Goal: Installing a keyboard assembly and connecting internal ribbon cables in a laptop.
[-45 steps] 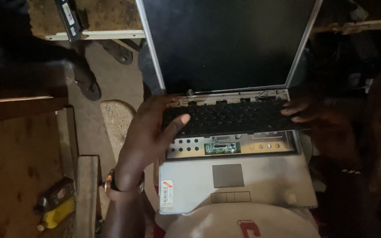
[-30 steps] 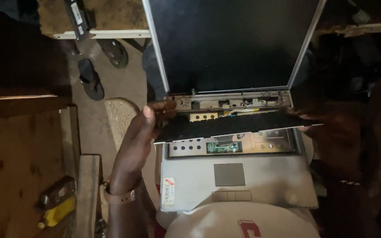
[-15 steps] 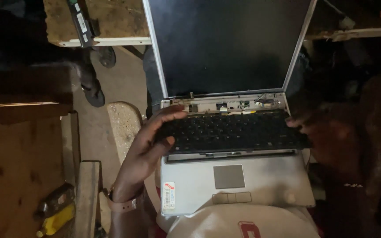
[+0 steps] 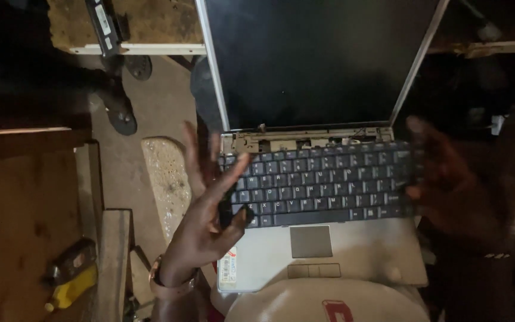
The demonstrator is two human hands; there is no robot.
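A silver laptop stands open in front of me with its dark screen tilted back. Its black keyboard lies flat in the tray, and the bare hinge strip shows above it. My left hand is lifted just off the keyboard's left edge, palm up and fingers spread. A small dark shape by its thumb is too unclear to name. My right hand is blurred at the keyboard's right edge, fingers apart, and seems to grip nothing.
A white rounded object with a red mark sits under the laptop's front edge. At left, a wooden bench carries a yellow-handled tool. A black battery pack lies on a far board. A sandal lies on the dirt floor.
The keyboard, first tipped up off the laptop by both hands, has been laid back flat in its tray. Both hands have come off it, the left lifting and spreading.
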